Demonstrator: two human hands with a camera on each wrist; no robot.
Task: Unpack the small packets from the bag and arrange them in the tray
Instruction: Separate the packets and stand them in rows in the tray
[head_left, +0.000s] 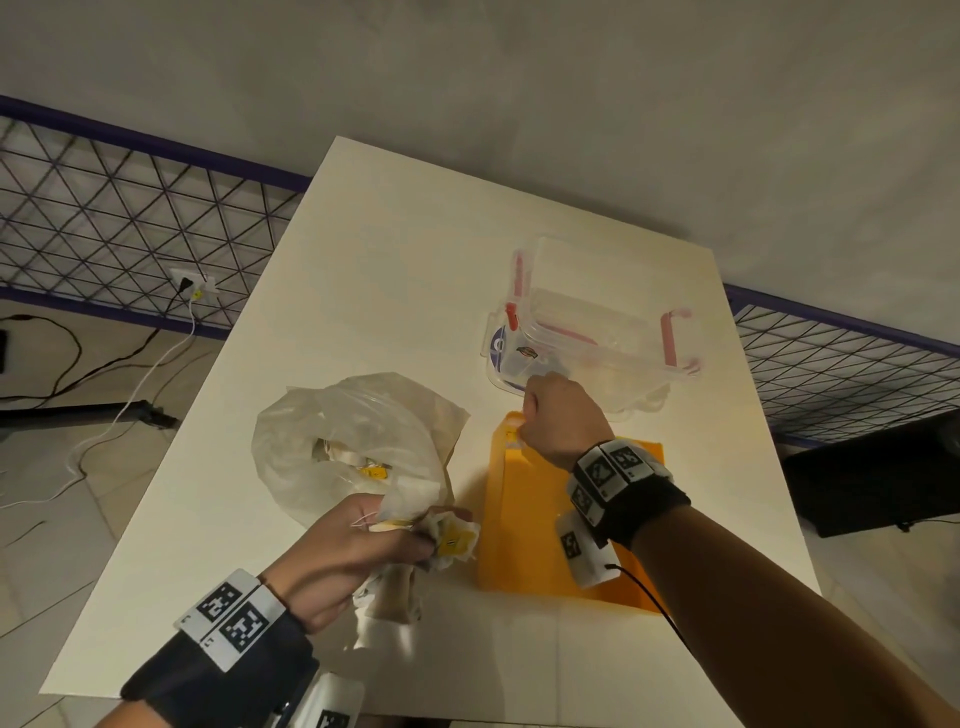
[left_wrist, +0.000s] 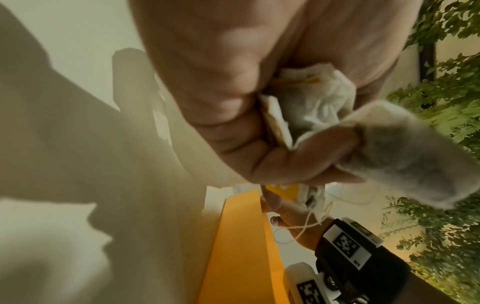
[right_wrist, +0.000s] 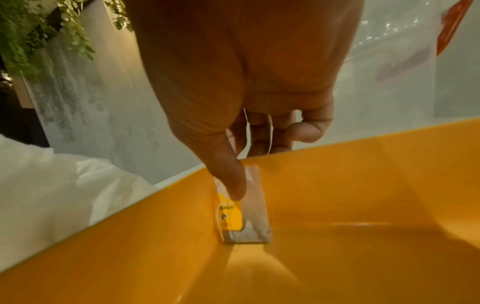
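- Nearest, the left hand (head_left: 358, 545) is clenched round a crumpled bunch of tea bags (head_left: 447, 540), held just above the desk (head_left: 249, 571) beside the near left corner of the orange tray (head_left: 613, 577). Strings and yellow tags hang loose from the bunch; my judgement is that one could snag a finger or another bag and drag a packet out, or the squeeze could tear the thin paper.
- The bunch sits close to the tray's left wall, so a careless swing could nudge the light tray across the smooth desk.
- Further on, the right hand (head_left: 561, 415) pinches a single tea bag (right_wrist: 242, 207) by its top and stands it against the tray's far wall, near the far left corner. It looks upright with only that wall to lean on; once let go it may tip flat or slide.
- Its string loops by the fingers (right_wrist: 306, 129), so lifting away could pull the bag back out.
- To the left, the plastic bag (head_left: 353, 441) lies open on the desk with more packets inside, just beside the tray; it is limp, and reaching in one-handed may drag it.
- Beyond, a clear lidded container (head_left: 597, 332) stands close behind the tray's far edge, leaving the right hand little room there.
- Most of the tray floor appears bare; the desk's left side offers free room.
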